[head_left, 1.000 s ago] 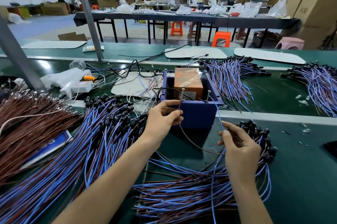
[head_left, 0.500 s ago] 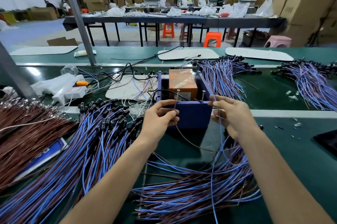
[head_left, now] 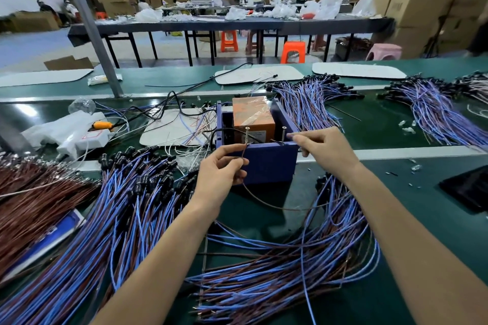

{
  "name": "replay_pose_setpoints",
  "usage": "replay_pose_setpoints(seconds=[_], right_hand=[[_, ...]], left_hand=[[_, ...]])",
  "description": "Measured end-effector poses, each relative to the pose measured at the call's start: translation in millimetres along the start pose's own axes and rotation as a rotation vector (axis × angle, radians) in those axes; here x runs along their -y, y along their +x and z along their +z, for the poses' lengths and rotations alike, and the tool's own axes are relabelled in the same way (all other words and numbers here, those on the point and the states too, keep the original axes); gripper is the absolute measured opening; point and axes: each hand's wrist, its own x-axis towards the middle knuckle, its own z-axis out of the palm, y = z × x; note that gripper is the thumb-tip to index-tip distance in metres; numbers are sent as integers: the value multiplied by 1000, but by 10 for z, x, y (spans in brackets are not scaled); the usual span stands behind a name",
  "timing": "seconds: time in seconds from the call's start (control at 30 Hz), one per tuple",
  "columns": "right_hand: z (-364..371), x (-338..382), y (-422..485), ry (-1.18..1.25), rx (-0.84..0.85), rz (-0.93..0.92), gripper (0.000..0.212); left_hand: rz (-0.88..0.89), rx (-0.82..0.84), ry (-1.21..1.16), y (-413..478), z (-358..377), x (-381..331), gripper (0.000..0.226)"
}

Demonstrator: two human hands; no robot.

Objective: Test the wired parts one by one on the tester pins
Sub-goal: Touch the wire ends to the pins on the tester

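From the head camera, the blue tester box [head_left: 266, 166] sat in the middle of the green table [head_left: 412, 219]. Two thin metal pins stuck up from its front edge, a left pin [head_left: 247, 135] and a right pin [head_left: 284, 134].

The left hand [head_left: 220, 168] pinched the brown wire [head_left: 264, 201] of one wired part between thumb and first finger. The wire end pointed up at the left pin. It was too small to tell if it touched. The brown wire hung down in a loop in front of the box and ran off toward the right arm.

The right hand [head_left: 324, 147] had its thumb and first finger pressed together just beside the right pin. What they pinched was too tiny to see. It was likely the other end of the same part.

So one part looked to be right in the middle of its test.

A big pile of blue and brown parts [head_left: 126, 205] lay to the left, and another pile [head_left: 277, 272] lay in front, under both arms. More piles [head_left: 303, 108] lay behind the box. The pictures did not show which piles were tested and which were not. With so many parts close by, a lot of work was probably left.
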Motion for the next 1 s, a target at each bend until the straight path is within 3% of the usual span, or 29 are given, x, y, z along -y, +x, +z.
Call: replay_pose_setpoints(seconds=[0.17, 0.33, 0.7, 1.0], right_hand=[[125, -5, 103, 25, -29, 6, 8], [219, -31, 123, 196, -95, 23, 25], [330, -36, 81, 233, -172, 34, 23], [336, 4, 56, 203, -202, 90, 20]], left_hand=[[-7, -8, 10, -4, -14, -13, 29], [-6, -3, 19, 4, -21, -19, 28], [29, -28, 62, 27, -33, 32, 23], [325, -190, 532, 154, 14, -150, 9]])
